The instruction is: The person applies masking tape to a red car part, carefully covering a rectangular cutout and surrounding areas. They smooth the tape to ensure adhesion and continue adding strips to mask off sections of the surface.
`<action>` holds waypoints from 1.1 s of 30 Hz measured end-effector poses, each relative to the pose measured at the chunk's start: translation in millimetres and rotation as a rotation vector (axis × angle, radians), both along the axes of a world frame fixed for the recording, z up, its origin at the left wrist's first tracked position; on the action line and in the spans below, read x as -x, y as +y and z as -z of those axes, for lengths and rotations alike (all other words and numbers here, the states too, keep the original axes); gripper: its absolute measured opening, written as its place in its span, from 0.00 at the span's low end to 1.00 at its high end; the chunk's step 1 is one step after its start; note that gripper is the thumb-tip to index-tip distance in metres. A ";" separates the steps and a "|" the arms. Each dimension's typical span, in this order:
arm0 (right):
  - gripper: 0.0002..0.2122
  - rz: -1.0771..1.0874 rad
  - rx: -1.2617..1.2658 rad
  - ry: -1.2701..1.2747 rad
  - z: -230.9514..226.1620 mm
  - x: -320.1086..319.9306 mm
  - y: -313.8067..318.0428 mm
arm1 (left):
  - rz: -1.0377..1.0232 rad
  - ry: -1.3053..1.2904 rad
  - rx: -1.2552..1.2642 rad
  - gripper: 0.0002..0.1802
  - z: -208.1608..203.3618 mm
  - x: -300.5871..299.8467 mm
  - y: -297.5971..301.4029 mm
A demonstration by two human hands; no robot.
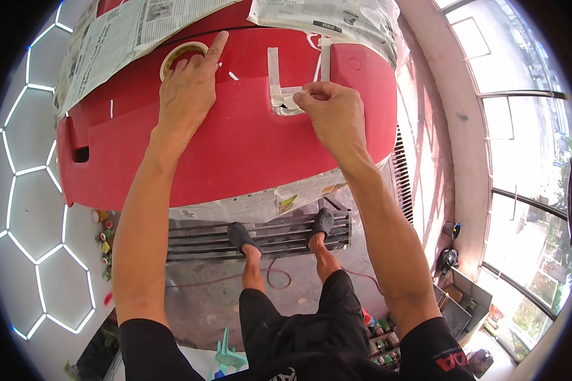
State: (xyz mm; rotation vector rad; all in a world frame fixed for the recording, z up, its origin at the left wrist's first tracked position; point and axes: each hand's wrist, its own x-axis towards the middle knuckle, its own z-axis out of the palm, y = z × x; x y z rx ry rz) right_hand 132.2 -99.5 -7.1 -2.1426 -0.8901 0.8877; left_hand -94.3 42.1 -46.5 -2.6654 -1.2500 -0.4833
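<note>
A red vehicle body panel [235,146] curves in front of me, partly covered in newspaper. My left hand [187,92] has its fingers hooked through a roll of masking tape [169,58], while its index finger stretches out against the red surface near a dark seam. On the right, my right hand [338,117] pinches the end of a pale tape piece [290,98] at the lower edge of a squarish recess. One upright strip of masking tape [273,66] lines the recess's left side. Another tape strip [325,60] runs along its right side.
Newspaper sheets [117,44] cover the upper left, with more newspaper [330,19] at the upper right. I stand on a dark slatted bench [276,240]. A hose [279,279] lies on the floor behind it. A green stool [229,357] and several cans [382,340] are near the bottom.
</note>
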 end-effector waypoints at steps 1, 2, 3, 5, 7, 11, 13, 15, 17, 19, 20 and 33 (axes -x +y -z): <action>0.14 -0.002 0.016 -0.022 0.7 3.3 1.7 | 0.015 -0.015 -0.071 0.31 4.4 1.0 0.0; 0.15 -0.004 0.028 -0.034 0.4 7.2 2.9 | -0.018 0.005 -0.082 0.31 8.5 3.0 -1.7; 0.16 -0.003 0.041 -0.052 -0.5 9.2 3.9 | -0.049 0.019 -0.093 0.31 10.4 1.0 -5.8; 0.18 -0.008 0.062 -0.082 -1.6 12.0 5.5 | -0.098 0.038 -0.083 0.31 11.4 -0.4 -12.0; 0.20 -0.018 0.079 -0.110 -2.5 13.4 6.2 | -0.132 0.045 -0.042 0.31 10.4 -1.0 -17.3; 0.21 -0.039 0.084 -0.121 -3.8 14.8 5.3 | -0.168 0.047 -0.012 0.30 5.3 -4.1 -24.4; 0.20 -0.041 0.080 -0.132 -1.2 16.1 5.1 | -0.170 0.036 -0.049 0.30 5.0 -3.5 -26.1; 0.19 -0.046 0.078 -0.140 -1.0 16.9 5.1 | -0.142 -0.009 -0.112 0.28 4.1 -3.3 -27.7; 0.19 -0.047 0.071 -0.148 0.3 18.1 4.6 | -0.106 -0.066 -0.147 0.26 2.6 -3.8 -31.3; 0.18 -0.044 0.060 -0.161 2.4 18.7 3.7 | -0.060 -0.136 -0.153 0.24 -2.0 -8.3 -38.5; 0.18 -0.050 0.058 -0.172 2.4 19.2 3.4 | -0.003 -0.160 -0.107 0.23 -5.1 -11.1 -42.8; 0.14 -0.155 0.003 -0.303 12.0 17.8 3.4 | 0.480 -0.096 0.156 0.09 -10.6 -39.7 -57.4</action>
